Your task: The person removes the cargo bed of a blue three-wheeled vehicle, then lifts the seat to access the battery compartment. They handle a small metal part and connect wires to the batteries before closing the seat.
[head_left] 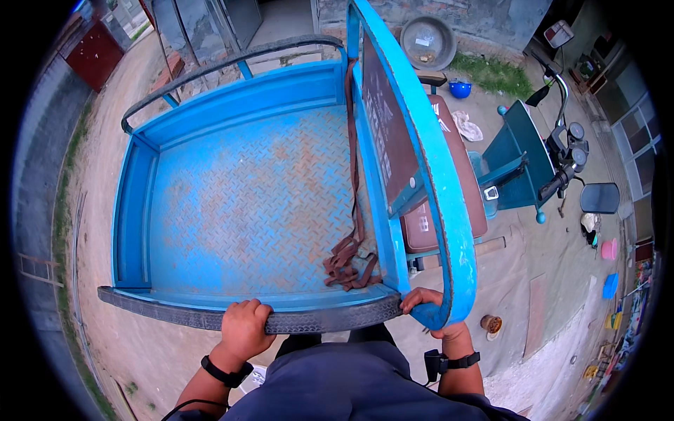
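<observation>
A blue cargo tricycle stands in front of me, its cargo bed (239, 203) floored with scuffed tread plate. Along the near side runs a side rail (337, 319) wrapped in black textured padding. My left hand (246, 324) is closed over this rail, fingers on its top. At the rail's right end, my right hand (423, 297) curls round the lower corner of the upright blue frame (460, 259), which hides part of the hand. A brown strap (344, 263) hangs down inside the bed's front end and lies heaped in the near right corner.
Right of the frame are the brown seat (449, 168), the handlebars (562, 175) and a mirror (600, 198). A blue helmet (460, 89) and a large metal basin (427, 43) lie beyond. On the ground near my right arm sits a small rusty can (491, 323). A wall (49, 175) runs along the left.
</observation>
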Motion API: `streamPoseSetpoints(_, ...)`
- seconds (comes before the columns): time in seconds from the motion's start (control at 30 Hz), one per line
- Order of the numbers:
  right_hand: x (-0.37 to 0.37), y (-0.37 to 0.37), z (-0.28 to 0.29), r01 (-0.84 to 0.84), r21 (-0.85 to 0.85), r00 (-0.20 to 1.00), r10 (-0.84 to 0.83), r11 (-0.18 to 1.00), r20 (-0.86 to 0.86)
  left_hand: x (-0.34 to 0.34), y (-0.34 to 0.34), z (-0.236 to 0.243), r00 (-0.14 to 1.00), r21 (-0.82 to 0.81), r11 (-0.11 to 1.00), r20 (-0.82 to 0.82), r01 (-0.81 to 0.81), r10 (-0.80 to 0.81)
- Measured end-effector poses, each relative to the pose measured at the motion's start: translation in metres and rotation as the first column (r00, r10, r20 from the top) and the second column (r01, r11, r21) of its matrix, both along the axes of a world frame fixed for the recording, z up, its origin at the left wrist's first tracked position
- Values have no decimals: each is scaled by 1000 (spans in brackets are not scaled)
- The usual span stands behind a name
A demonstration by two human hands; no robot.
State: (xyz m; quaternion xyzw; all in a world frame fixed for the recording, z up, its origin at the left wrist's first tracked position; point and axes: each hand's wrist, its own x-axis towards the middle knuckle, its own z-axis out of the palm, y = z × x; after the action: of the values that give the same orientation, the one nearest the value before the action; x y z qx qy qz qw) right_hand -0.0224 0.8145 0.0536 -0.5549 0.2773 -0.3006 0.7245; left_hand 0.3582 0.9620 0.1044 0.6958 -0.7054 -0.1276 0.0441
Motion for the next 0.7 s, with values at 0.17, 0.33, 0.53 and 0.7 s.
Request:
streamPoseSetpoints(0.17, -4, -13, 22, -107, -56, 992, 111, 993, 68, 4, -24, 18, 991, 227, 972, -130, 70, -41)
streamPoseSetpoints(0.33, -7, -23, 46, -200, 58, 978, 203, 978, -50, -4, -61, 14, 934, 545, 773, -311, 325, -174)
streamPoseSetpoints(0.53, 0, 4, 49, 166, 210, 981, -183, 963, 61, -12, -77, -4, 861, 545, 690, -446, 477, -243)
streamPoseSetpoints(0.7, 11, 7, 46, 240, 243, 962, -263, 940, 66, -11, -74, 10, 922, 585, 725, -336, 364, -191)
